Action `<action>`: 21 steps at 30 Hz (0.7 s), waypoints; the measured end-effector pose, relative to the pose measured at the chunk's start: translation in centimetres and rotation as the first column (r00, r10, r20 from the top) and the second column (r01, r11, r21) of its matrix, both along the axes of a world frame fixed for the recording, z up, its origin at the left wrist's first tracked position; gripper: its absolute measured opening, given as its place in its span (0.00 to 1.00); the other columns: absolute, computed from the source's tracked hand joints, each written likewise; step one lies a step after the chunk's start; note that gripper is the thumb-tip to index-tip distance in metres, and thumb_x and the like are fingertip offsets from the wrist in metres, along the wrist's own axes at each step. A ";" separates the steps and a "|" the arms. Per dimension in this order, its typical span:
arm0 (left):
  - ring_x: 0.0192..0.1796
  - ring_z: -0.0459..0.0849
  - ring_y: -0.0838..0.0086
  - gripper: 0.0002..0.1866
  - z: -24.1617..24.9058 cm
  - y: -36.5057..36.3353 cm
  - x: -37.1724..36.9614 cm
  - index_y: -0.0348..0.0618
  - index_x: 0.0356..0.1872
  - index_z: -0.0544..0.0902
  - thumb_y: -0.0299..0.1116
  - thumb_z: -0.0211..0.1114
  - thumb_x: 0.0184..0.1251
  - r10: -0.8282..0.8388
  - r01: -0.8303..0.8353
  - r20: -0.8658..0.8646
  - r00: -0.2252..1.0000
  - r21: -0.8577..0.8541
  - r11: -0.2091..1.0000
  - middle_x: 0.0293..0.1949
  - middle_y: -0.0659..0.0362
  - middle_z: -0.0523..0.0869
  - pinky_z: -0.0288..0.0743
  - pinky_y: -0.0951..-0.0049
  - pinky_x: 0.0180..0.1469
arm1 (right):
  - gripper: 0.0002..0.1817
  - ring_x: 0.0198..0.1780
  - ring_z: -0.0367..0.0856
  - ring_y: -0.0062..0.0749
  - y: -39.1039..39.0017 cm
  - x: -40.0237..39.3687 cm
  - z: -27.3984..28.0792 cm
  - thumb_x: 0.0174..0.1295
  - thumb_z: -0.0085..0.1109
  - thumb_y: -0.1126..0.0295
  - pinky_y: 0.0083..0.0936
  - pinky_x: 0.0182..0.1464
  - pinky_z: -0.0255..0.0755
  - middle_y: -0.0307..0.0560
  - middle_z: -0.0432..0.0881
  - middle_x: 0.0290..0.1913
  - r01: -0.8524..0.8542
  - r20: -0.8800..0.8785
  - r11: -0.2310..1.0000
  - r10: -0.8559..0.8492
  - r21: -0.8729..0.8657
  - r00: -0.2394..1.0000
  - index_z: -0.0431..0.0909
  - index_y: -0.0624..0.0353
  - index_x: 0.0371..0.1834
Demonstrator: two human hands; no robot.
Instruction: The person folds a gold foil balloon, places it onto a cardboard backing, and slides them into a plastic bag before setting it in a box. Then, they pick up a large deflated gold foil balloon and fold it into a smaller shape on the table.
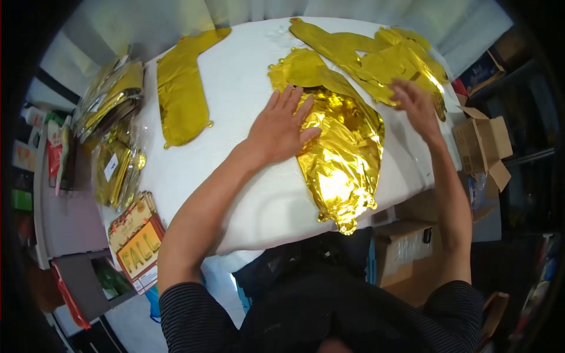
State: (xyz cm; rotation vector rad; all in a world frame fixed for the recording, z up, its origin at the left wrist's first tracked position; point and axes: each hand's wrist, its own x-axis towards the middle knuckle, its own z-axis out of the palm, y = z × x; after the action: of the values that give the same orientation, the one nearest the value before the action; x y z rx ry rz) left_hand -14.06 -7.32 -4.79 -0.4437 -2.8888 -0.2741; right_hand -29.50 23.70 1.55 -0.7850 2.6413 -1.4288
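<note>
A crumpled gold foil balloon [344, 159] lies at the middle of the white table [259, 206], its lower end at the front edge. My left hand [281, 128] rests flat with spread fingers on its left edge. My right hand [416, 107] is raised to the right of it, fingers apart and slightly bent, near more gold foil balloons [400, 59] at the back right. Nothing shows in its grasp. A flat L-shaped gold foil balloon [181, 94] lies at the back left.
Plastic-wrapped gold foil packs [115, 170] are piled at the left edge, above a stack of "FALL" printed cards [138, 241]. Open cardboard boxes stand at the right [482, 141] and below the table's front edge [406, 253]. A curtain [253, 12] hangs behind.
</note>
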 end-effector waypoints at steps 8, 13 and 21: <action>0.85 0.49 0.52 0.38 0.2 0.1 -0.1 0.40 0.79 0.63 0.59 0.47 0.81 0.017 -0.016 0.013 1.000 -0.076 0.997 0.81 0.43 0.58 0.40 0.55 0.84 | 0.20 0.33 0.87 0.31 -3.3 6.1 -1.6 0.68 0.66 0.65 0.28 0.38 0.79 0.52 0.88 0.38 0.108 -0.194 0.960 -0.058 0.258 0.979 0.82 0.65 0.59; 0.84 0.50 0.51 0.38 0.5 0.1 0.0 0.38 0.78 0.64 0.59 0.47 0.81 0.010 -0.009 0.012 1.000 -0.061 0.998 0.80 0.42 0.58 0.41 0.55 0.84 | 0.11 0.30 0.86 0.40 -6.0 7.0 -1.1 0.66 0.62 0.67 0.32 0.36 0.77 0.55 0.88 0.32 0.155 -0.325 0.974 -0.095 0.164 0.941 0.89 0.60 0.43; 0.83 0.53 0.49 0.37 0.6 0.0 -0.2 0.38 0.77 0.65 0.58 0.48 0.81 -0.022 0.021 -0.021 1.000 -0.030 0.999 0.78 0.41 0.63 0.40 0.54 0.84 | 0.07 0.35 0.86 0.50 -10.3 9.5 -2.8 0.63 0.63 0.69 0.40 0.38 0.78 0.53 0.86 0.32 0.059 -0.466 0.974 0.051 0.218 0.883 0.89 0.57 0.37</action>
State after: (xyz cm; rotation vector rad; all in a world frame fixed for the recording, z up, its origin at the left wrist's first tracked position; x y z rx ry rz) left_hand -14.28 -7.34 -4.15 -0.4797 -2.8725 -0.2292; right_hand -20.03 13.40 -1.29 -1.2301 3.0773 -1.0019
